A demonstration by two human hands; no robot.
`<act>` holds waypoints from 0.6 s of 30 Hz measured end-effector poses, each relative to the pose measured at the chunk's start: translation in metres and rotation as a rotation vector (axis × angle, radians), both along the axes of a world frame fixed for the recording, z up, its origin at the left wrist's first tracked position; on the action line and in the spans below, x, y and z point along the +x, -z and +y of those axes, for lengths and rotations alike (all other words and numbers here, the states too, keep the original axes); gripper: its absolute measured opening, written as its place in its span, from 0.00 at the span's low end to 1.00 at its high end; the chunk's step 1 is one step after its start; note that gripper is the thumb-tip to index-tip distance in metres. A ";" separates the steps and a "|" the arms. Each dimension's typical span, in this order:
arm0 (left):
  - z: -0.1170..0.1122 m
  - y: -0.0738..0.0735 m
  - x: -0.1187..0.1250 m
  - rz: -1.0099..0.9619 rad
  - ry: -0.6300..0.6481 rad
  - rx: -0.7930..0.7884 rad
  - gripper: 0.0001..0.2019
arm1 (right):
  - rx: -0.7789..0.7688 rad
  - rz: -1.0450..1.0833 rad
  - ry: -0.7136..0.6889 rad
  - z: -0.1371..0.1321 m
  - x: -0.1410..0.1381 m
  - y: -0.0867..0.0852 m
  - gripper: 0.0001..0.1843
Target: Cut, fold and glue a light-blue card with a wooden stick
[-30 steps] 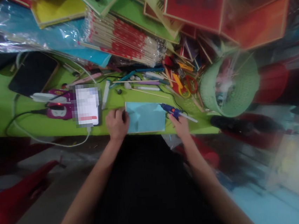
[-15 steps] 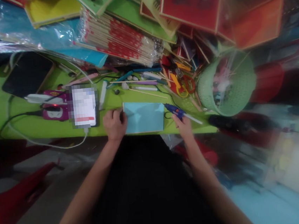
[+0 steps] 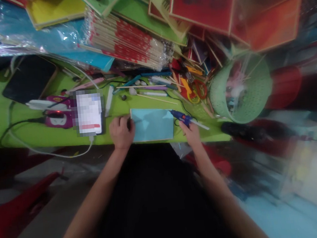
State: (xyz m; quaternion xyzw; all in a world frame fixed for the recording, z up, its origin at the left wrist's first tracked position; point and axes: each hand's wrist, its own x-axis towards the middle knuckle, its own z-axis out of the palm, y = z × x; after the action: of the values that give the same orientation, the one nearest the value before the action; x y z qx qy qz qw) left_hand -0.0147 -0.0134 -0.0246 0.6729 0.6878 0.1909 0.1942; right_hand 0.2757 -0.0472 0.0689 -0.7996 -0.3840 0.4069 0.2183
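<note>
A light-blue rectangular board (image 3: 152, 125) lies flat on the green tabletop in front of me, its rim edged in a pale strip. My left hand (image 3: 122, 133) rests at the board's left edge with curled fingers; a dark spot shows between fingers and thumb, and what they hold, if anything, is hidden. In my right hand (image 3: 191, 132) is a blue glue gun (image 3: 185, 118) with a white glue stick out of its back end. Its nozzle points left over the board's upper right corner; contact cannot be made out.
Left stand a phone (image 3: 90, 112) on a cable and a purple power strip (image 3: 60, 119). Behind the board lie pens, thin sticks and orange-handled scissors (image 3: 191, 89). A green basket (image 3: 241, 88) is at right. Bagged red-and-white sticks (image 3: 128, 39) and coloured boards (image 3: 203, 6) pile up behind.
My right hand has moved slightly left with the glue gun, bringing its nozzle from beside the board's upper right corner to over it. My left hand and the board look unmoved.
</note>
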 end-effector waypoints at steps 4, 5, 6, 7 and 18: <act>0.000 -0.001 0.000 -0.011 -0.009 -0.022 0.16 | -0.006 0.009 0.025 -0.001 0.002 -0.002 0.25; 0.000 -0.001 0.000 -0.021 -0.010 -0.029 0.16 | -0.010 0.002 0.033 -0.001 0.003 -0.003 0.25; 0.000 -0.001 0.000 -0.031 -0.011 -0.035 0.15 | -0.014 -0.008 0.038 -0.001 0.004 -0.004 0.26; 0.000 -0.001 0.000 -0.038 -0.012 -0.038 0.15 | -0.016 -0.018 0.041 -0.001 0.005 -0.005 0.26; -0.001 -0.001 0.000 -0.062 -0.025 -0.042 0.14 | -0.025 -0.024 0.047 -0.004 0.007 -0.007 0.26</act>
State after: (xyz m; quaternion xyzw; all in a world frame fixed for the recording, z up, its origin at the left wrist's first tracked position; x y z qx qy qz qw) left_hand -0.0150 -0.0140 -0.0233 0.6538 0.6937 0.1994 0.2271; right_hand 0.2829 -0.0508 0.0754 -0.8159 -0.3627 0.3967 0.2132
